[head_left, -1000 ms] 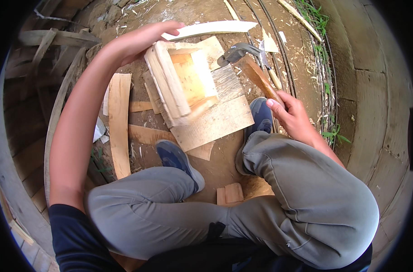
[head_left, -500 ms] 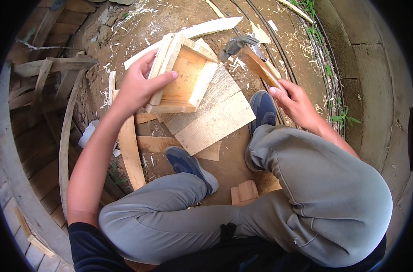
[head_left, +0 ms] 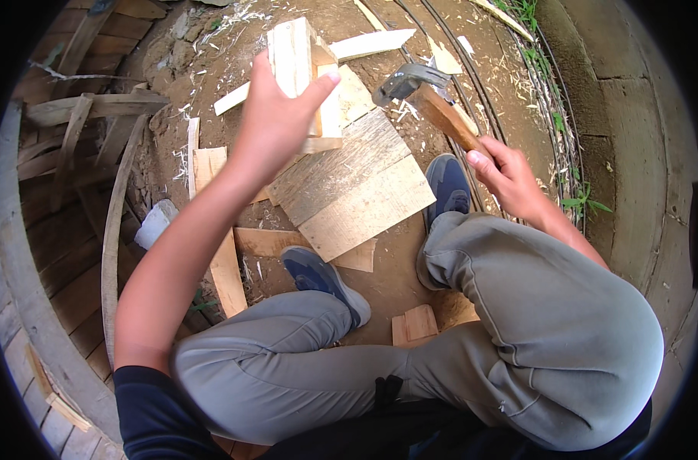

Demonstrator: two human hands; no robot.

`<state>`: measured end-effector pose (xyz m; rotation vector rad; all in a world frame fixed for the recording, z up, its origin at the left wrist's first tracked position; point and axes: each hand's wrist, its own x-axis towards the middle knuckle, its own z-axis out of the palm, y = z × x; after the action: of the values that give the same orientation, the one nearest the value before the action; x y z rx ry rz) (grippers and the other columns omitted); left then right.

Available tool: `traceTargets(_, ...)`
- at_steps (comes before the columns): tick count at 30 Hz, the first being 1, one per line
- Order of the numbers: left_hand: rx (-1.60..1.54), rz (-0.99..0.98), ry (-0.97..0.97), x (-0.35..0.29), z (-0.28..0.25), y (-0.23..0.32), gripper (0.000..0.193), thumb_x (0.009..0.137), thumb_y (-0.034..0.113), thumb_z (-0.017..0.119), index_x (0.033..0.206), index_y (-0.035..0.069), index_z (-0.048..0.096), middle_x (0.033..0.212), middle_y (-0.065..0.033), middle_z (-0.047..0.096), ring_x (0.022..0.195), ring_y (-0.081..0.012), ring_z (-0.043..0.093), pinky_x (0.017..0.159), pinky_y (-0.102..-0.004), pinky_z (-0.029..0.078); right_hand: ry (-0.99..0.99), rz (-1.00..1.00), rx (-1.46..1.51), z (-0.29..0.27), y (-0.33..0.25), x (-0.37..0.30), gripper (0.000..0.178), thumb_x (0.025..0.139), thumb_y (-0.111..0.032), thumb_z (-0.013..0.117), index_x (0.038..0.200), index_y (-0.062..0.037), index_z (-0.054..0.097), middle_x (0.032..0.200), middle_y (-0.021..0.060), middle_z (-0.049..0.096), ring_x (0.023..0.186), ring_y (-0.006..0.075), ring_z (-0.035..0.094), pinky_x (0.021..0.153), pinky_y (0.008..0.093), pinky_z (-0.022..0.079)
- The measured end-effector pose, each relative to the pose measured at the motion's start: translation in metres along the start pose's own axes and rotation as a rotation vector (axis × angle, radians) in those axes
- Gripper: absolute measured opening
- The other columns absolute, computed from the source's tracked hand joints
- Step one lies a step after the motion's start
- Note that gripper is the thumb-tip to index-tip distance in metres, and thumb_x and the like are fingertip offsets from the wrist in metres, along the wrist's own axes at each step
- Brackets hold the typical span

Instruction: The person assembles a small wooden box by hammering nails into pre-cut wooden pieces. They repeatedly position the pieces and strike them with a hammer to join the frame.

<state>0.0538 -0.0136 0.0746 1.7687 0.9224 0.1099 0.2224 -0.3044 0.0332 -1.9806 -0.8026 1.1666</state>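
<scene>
Left grip clasps a wooden box, partly hiding it; right grip holds a hammer, end covered.

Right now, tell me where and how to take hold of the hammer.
Probably best by the lower end of its wooden handle, coming from the lower right, where the right hand grips it: the handle is long and slim and slants down that way, while the metal head sits at the far, upper-left end.

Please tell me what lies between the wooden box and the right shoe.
In the head view, flat wooden boards lie between the wooden box and the right shoe.
</scene>
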Motion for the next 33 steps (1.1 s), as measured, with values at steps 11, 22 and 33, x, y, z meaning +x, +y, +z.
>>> traceTargets(11, 0.049, 0.159, 0.07, 0.01, 0.001, -0.014, 0.055, 0.094, 0.025, 0.067, 0.137, -0.005, 0.05, 0.113, -0.016, 0.069, 0.103, -0.0218, 0.067, 0.093, -0.036, 0.052, -0.018, 0.018, -0.201, -0.004, -0.008, -0.002, 0.042, 0.103, -0.041, 0.059, 0.108, 0.0008, 0.064, 0.077, 0.0118, 0.059, 0.07, 0.019, 0.052, 0.066, 0.0377, 0.045)
traceTargets(22, 0.048, 0.314, 0.018, 0.029, 0.016, -0.007, 0.063, 0.097, 0.028, 0.063, 0.147, -0.002, 0.04, 0.129, -0.0201, 0.063, 0.119, -0.0248, 0.062, 0.104, -0.0378, 0.047, 0.012, -0.032, -0.229, -0.001, -0.01, 0.012, 0.044, 0.105, -0.043, 0.055, 0.106, 0.0005, 0.064, 0.072, 0.0167, 0.059, 0.063, 0.0254, 0.054, 0.062, 0.042, 0.044)
traceTargets(33, 0.009, 0.345, -0.003, 0.023, 0.025, -0.006, 0.052, 0.111, 0.035, 0.038, 0.149, -0.001, 0.044, 0.134, -0.0172, 0.062, 0.124, -0.0252, 0.059, 0.107, -0.0382, 0.044, -0.02, -0.101, -0.422, 0.031, -0.008, 0.026, 0.046, 0.106, -0.048, 0.048, 0.102, -0.003, 0.057, 0.071, 0.0261, 0.063, 0.07, 0.0475, 0.064, 0.065, 0.0556, 0.048)
